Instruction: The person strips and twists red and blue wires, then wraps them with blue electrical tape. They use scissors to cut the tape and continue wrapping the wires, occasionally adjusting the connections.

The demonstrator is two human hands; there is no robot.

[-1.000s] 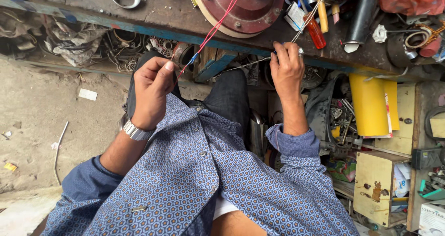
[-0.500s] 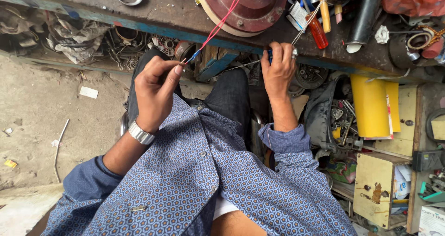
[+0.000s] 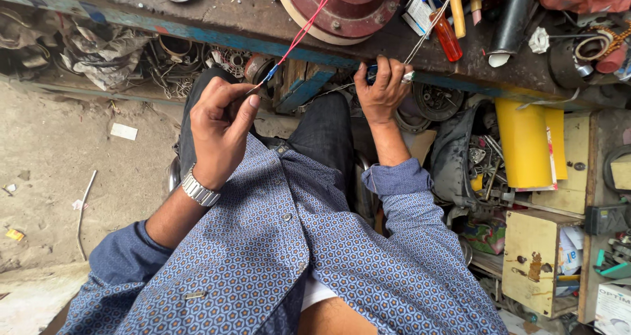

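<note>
From the head camera, looking down: the left hand is pinching the near end of a red wire between thumb and first fingers, just where a short blue sleeve covers the wire. The long axis of the wire is running up and to the right, away from this hand, toward the round red motor part that is sitting on the dark workbench. So the wire is lying ahead of the left hand, and this hand is the nearer one to it.

The right hand is resting at the blue edge of the bench, well apart from the red wire. Its fingers are curling around a small dark tool; I cannot tell what kind. A thin grey wire is rising from this hand, up and right, past an orange screwdriver.
</note>
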